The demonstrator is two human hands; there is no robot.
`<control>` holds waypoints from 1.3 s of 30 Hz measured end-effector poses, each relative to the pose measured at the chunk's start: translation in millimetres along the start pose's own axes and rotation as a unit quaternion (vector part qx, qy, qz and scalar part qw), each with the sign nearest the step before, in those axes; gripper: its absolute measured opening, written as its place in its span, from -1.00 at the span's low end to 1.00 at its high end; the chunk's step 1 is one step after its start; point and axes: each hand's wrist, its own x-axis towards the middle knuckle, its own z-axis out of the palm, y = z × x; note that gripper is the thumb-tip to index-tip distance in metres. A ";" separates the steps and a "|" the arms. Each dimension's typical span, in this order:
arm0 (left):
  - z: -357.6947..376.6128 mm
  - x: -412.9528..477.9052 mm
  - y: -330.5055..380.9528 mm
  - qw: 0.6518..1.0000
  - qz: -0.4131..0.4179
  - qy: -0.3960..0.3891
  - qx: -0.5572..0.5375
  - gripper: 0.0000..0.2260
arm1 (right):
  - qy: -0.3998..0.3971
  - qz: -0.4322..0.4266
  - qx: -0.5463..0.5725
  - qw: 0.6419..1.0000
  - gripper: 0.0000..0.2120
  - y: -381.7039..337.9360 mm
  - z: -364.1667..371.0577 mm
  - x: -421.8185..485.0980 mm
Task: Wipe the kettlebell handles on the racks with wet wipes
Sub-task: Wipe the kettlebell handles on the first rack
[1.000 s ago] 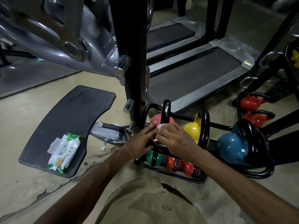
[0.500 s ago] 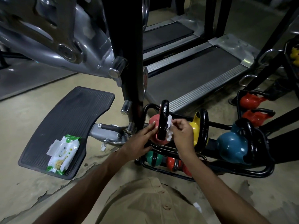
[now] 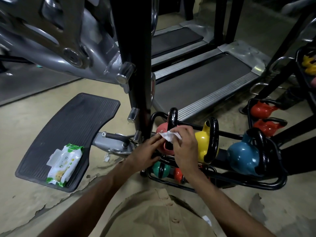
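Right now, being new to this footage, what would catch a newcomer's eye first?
At centre, the right hand pinches a white wipe against the pink kettlebell's black handle, left hand alongside. The yellow kettlebell and blue kettlebell sit to its right; a wipe pack lies on the footplate, left.

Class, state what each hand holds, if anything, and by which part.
The right hand pinches the white wet wipe by its right end. The left hand has straight fingers at the wipe's left corner; whether they grip it cannot be told.

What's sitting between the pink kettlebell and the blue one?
In the head view, a yellow kettlebell sits on the rack between the pink kettlebell and the blue kettlebell.
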 end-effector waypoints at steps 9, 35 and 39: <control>-5.4 1.1 4.0 0.999 0.017 0.009 -0.025 -0.38 | -0.402 -0.378 -0.431 0.714 -0.72 -11.7 1.9 65.1; -5.3 2.9 -13.0 0.999 0.028 -0.032 -0.032 -0.14 | -0.353 0.031 -0.350 0.867 -0.78 -11.5 37.6 180.9; -9.2 3.1 -8.9 0.998 0.039 -0.032 -0.026 -0.13 | -0.407 -0.056 -0.420 0.810 -0.81 -32.1 42.8 168.3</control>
